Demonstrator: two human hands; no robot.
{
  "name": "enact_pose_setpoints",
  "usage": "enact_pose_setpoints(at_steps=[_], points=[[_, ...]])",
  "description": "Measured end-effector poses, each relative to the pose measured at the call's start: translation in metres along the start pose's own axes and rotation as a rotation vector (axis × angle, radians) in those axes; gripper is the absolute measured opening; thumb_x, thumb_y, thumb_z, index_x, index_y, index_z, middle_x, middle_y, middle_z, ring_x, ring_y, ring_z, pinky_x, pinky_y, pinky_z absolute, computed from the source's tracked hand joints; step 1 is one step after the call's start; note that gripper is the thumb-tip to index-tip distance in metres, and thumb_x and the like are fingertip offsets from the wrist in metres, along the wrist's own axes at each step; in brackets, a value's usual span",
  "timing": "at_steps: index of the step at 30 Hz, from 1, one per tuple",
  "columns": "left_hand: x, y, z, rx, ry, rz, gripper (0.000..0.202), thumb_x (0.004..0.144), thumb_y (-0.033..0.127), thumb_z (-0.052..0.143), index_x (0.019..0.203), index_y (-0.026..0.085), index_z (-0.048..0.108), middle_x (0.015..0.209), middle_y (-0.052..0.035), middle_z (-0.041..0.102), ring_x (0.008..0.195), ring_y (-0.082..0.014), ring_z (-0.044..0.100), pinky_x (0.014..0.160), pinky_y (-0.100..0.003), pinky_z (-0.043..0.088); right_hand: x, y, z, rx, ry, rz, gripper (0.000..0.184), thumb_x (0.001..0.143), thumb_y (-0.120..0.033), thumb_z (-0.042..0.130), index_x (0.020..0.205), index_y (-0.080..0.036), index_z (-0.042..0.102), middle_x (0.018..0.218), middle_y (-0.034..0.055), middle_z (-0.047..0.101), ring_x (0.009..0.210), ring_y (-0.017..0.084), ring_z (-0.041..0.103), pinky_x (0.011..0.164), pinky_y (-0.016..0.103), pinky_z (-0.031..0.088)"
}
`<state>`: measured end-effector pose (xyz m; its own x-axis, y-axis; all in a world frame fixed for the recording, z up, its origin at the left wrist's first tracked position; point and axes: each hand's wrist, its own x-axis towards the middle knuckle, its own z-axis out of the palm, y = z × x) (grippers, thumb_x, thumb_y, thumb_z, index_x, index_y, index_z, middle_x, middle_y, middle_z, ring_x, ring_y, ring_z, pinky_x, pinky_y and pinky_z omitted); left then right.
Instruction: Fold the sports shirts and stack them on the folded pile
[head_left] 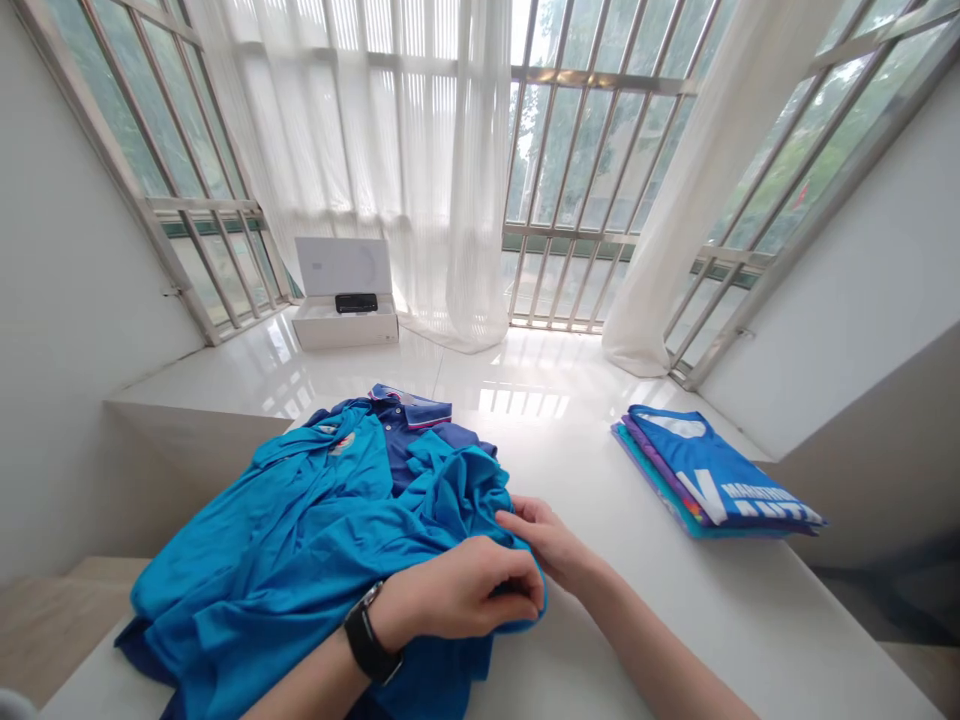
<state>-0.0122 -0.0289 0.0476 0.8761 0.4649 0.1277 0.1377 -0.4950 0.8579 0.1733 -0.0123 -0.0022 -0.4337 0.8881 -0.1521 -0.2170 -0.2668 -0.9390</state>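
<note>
A rumpled bright-blue shirt (300,560) spreads over the left part of the white ledge. Under it lies a dark-blue polo shirt (397,430), its buttoned collar showing at the far end. My left hand (476,588), with a black watch (367,635) on the wrist, is closed at the bright-blue shirt's right edge, its curled fingers pinching the cloth. Just beyond it, my right hand (551,540) grips the same edge between thumb and fingers. Some of its fingertips are hidden behind the fabric.
A stack of folded shirts (720,475), a blue printed one on top, rests on the ledge (577,450) at the right. An opened white box (345,325) holding a black device (356,303) stands at the back left. Behind are white curtains (472,200) and barred windows.
</note>
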Motion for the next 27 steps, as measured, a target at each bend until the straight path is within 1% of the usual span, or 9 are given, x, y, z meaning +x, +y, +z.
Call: enact_pose_setpoints(at_steps=[2, 5, 8, 11, 14, 19, 23, 25, 27], points=[[-0.003, 0.006, -0.009, 0.006, 0.074, 0.006, 0.016, 0.093, 0.024, 0.058, 0.106, 0.021, 0.067, 0.102, -0.0033, 0.072, 0.091, -0.0162, 0.066, 0.084, -0.025, 0.05, 0.0, -0.012, -0.01, 0.113, 0.109, -0.08, 0.029, 0.083, -0.044, 0.075, 0.096, -0.019, 0.072, 0.084, 0.0013, 0.074, 0.073, 0.016, 0.068, 0.071, 0.029, 0.054], [-0.008, 0.01, -0.025, 0.043, 0.259, 0.009, 0.023, 0.093, 0.028, 0.06, 0.115, 0.023, 0.064, 0.115, -0.0051, 0.07, 0.107, -0.0197, 0.064, 0.095, -0.03, 0.049, 0.001, -0.027, -0.04, 0.257, 0.405, -0.241, 0.03, 0.077, -0.043, 0.079, 0.098, -0.023, 0.071, 0.084, -0.0008, 0.076, 0.078, 0.019, 0.071, 0.076, 0.034, 0.058], [-0.013, -0.002, -0.036, 0.272, 0.397, -0.089, 0.035, 0.089, 0.033, 0.064, 0.123, 0.026, 0.061, 0.134, -0.0077, 0.061, 0.127, -0.0262, 0.053, 0.109, -0.04, 0.041, 0.004, -0.032, -0.071, 0.296, 0.639, -0.336, 0.024, 0.08, -0.046, 0.074, 0.09, -0.025, 0.069, 0.081, -0.002, 0.077, 0.079, 0.022, 0.073, 0.077, 0.038, 0.061], [-0.018, -0.021, -0.04, 0.492, 0.339, -0.327, 0.052, 0.084, 0.034, 0.069, 0.134, 0.026, 0.056, 0.138, -0.0102, 0.058, 0.125, -0.0316, 0.054, 0.105, -0.045, 0.043, 0.008, -0.027, -0.091, 0.345, 0.788, -0.353, 0.02, 0.083, -0.044, 0.067, 0.081, -0.024, 0.067, 0.075, -0.002, 0.076, 0.076, 0.023, 0.073, 0.077, 0.04, 0.062], [-0.02, -0.03, -0.042, 0.51, 0.273, -0.435, 0.047, 0.083, 0.037, 0.068, 0.128, 0.025, 0.061, 0.119, -0.0088, 0.069, 0.108, -0.0302, 0.063, 0.092, -0.04, 0.05, 0.009, -0.024, -0.099, 0.374, 0.85, -0.399, 0.021, 0.083, -0.043, 0.065, 0.082, -0.023, 0.067, 0.076, -0.0006, 0.076, 0.081, 0.023, 0.073, 0.082, 0.04, 0.061], [-0.017, -0.002, -0.037, 0.217, 0.353, -0.296, 0.034, 0.086, 0.038, 0.067, 0.116, 0.024, 0.066, 0.097, -0.0039, 0.071, 0.077, -0.0179, 0.064, 0.068, -0.028, 0.051, 0.008, -0.028, -0.11, 0.293, 0.898, -0.55, 0.027, 0.083, -0.05, 0.066, 0.089, -0.023, 0.067, 0.088, 0.0001, 0.076, 0.09, 0.022, 0.072, 0.085, 0.04, 0.06], [-0.015, 0.028, -0.028, -0.142, 0.668, -0.077, 0.021, 0.092, 0.037, 0.061, 0.103, 0.02, 0.065, 0.087, -0.0038, 0.069, 0.07, -0.013, 0.059, 0.061, -0.023, 0.05, 0.01, -0.028, -0.11, 0.329, 0.911, -0.592, 0.03, 0.073, -0.046, 0.079, 0.09, -0.024, 0.068, 0.088, -0.0036, 0.076, 0.083, 0.017, 0.072, 0.078, 0.032, 0.061], [-0.016, 0.03, -0.032, -0.25, 0.795, 0.008, 0.024, 0.092, 0.04, 0.061, 0.103, 0.019, 0.063, 0.086, -0.0044, 0.068, 0.068, -0.0127, 0.06, 0.058, -0.023, 0.05, 0.011, -0.028, -0.104, 0.356, 0.906, -0.565, 0.031, 0.068, -0.042, 0.084, 0.088, -0.024, 0.069, 0.085, -0.0045, 0.076, 0.077, 0.015, 0.071, 0.072, 0.028, 0.061], [-0.017, 0.022, -0.04, -0.237, 0.85, -0.004, 0.026, 0.092, 0.041, 0.062, 0.105, 0.019, 0.062, 0.087, -0.0049, 0.069, 0.073, -0.0144, 0.063, 0.06, -0.023, 0.052, 0.009, -0.031, -0.097, 0.367, 0.889, -0.528, 0.034, 0.066, -0.042, 0.086, 0.088, -0.023, 0.069, 0.079, -0.0048, 0.075, 0.068, 0.014, 0.069, 0.064, 0.026, 0.061]])
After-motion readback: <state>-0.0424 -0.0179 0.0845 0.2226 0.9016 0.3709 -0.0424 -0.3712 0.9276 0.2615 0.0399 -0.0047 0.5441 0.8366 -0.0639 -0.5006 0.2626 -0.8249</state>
